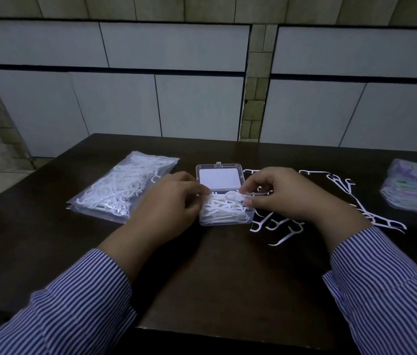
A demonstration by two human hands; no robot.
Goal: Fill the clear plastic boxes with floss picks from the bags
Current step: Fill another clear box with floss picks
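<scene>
floss picks [224,208] already heap the open clear box [226,221] mid-table, lid back. my left hand [174,201] curls at the box's left edge, fingertips on the pile; my right hand [281,196] pinches picks over its right side. i judge this box nearly full. loose picks [279,226] and a full bag [122,188] remain.

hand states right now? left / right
Left hand: fingers curled at the clear box, pinching floss picks in it.
Right hand: pinching floss picks over the box.
</scene>
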